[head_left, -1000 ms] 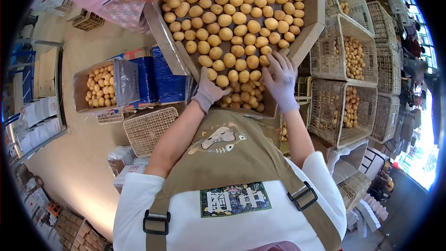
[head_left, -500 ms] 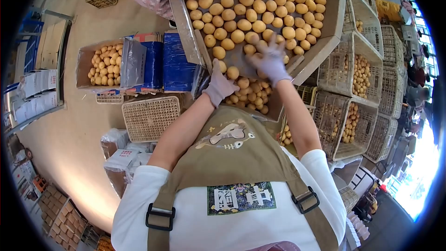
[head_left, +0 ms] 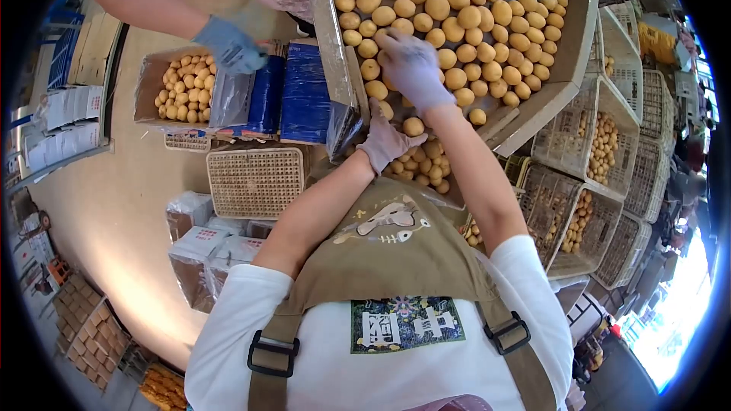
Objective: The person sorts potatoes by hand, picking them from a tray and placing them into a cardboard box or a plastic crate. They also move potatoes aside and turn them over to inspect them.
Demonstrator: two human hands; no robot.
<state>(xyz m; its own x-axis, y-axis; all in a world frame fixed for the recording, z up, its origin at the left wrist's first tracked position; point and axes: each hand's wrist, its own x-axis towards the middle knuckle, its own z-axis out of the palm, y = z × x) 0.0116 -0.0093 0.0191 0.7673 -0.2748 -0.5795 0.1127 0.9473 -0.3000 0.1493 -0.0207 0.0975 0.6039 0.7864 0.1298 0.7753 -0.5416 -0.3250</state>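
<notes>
Round yellow-brown fruits or potatoes [head_left: 452, 29] lie spread over a large tray with padded edges [head_left: 572, 61]. My left hand [head_left: 388, 138], in a pale glove, rests at the tray's near opening with its fingers apart, beside a couple of the round items. Farther in, my right hand [head_left: 413, 68], also gloved, reaches over the left part of the tray among the items; its fingers are blurred, and whether it holds one is unclear. Below the opening, more of them fill a container [head_left: 423, 164] in front of my apron, partly hidden by my forearms.
At the upper left, a co-worker's gloved hand [head_left: 231, 46] hangs over a lined box of the same items [head_left: 187, 88]. Blue-wrapped boxes [head_left: 306, 95] and an upturned crate [head_left: 256, 183] stand left. Stacked plastic crates [head_left: 565, 133] line the right side.
My right hand has moved left and farther into the tray. A co-worker's arm has come in at the upper left. The view has shifted slightly, and fewer items lie near the opening.
</notes>
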